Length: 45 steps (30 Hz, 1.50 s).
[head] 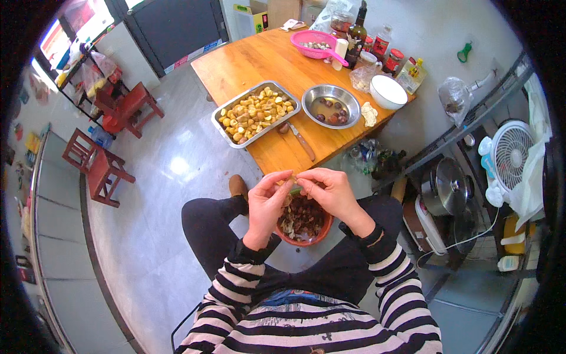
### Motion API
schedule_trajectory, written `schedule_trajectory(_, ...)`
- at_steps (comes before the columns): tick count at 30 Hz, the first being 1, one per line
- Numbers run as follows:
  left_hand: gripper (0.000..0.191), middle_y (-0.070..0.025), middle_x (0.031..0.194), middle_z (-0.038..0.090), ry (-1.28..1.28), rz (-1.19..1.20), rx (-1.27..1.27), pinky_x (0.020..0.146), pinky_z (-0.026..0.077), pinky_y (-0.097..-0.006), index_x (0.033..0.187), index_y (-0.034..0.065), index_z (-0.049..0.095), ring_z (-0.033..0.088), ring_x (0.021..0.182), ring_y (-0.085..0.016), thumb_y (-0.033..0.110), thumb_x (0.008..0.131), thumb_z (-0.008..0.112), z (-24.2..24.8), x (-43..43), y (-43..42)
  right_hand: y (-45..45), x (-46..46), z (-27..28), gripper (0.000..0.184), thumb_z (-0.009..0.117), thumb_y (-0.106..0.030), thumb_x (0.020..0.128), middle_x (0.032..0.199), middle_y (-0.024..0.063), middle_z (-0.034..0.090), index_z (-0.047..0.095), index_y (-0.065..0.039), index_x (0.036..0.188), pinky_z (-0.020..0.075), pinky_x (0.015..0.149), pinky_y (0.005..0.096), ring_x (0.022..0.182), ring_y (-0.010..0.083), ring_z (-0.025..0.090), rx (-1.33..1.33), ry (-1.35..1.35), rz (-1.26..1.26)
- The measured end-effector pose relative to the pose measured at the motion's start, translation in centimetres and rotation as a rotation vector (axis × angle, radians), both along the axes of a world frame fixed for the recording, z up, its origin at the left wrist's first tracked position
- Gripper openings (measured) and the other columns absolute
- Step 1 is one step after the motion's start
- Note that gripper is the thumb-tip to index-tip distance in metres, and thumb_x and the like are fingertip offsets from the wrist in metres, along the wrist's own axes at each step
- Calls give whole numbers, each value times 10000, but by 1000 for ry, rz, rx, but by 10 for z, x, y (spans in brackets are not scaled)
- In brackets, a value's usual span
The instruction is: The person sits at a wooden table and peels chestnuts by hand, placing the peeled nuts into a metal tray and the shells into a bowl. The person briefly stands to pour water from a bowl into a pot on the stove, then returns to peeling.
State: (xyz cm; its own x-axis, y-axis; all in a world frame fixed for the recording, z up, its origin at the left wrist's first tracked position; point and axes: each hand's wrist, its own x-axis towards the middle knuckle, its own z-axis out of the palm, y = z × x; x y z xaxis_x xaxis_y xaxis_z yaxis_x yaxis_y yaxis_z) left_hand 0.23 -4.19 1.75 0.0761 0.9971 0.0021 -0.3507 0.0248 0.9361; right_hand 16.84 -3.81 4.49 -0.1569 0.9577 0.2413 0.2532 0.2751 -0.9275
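Observation:
My left hand [268,202] and my right hand [330,191] meet at the fingertips in front of me. Pinched between them is a small yellowish chestnut piece [293,178], mostly hidden by the fingers. Below, between my knees, a reddish-orange bucket [319,239] holds dark brown chestnut shells [305,217] and some paler scraps. On the wooden table [265,57], a rectangular metal tray [217,124] is heaped with peeled yellow chestnuts [256,113]. Beside it, a round metal bowl [313,95] contains several dark chestnuts [334,117] in liquid. A knife [302,142] and one brown chestnut [283,128] lie near the tray.
A pink strainer [305,49], a white bowl [389,92], a crumpled cloth [369,114] and a dark glass bottle [356,37] stand or lie farther back. Red wooden chairs [101,170] are at left. To the right are a lidded pot [446,186] and a white fan [513,150].

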Motion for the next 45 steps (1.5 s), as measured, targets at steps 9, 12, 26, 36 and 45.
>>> schedule_trajectory(9,229,33,815,633,-206,-94,-276,405,260,-163,1140,37,649,419,513,4,96,919,649,10,9,-15,-19,6,-8,116,668,-85,882,826,70,661,680,18,935,501,614,258,685,132,629,66,47,-40)
schedule_trajectory(12,237,30,827,637,-183,-115,-286,402,261,-166,1150,34,648,415,512,3,98,922,646,7,9,-17,-21,8,-11,101,669,-100,859,809,131,648,660,-7,899,507,625,336,706,268,643,188,-19,-59)
schedule_trajectory(26,220,30,659,530,-104,-256,-304,378,246,-178,1142,14,629,363,455,-32,98,941,601,6,8,-19,-24,17,-17,84,657,-90,851,789,58,628,636,-23,898,495,607,251,665,117,603,15,56,-94)
schedule_trajectory(36,170,1,806,609,-184,-253,-331,385,270,-179,1076,25,610,443,493,-38,71,915,639,8,5,-17,-26,13,-15,62,655,-63,874,792,-13,615,635,-12,903,469,600,201,688,29,560,91,4,-104)
schedule_trajectory(45,197,31,748,605,-77,-277,-296,392,258,-169,1087,18,651,423,497,-15,68,897,654,10,0,-14,-26,14,-18,70,639,-45,887,835,-7,636,646,-3,941,483,664,195,747,31,578,-133,171,-131)
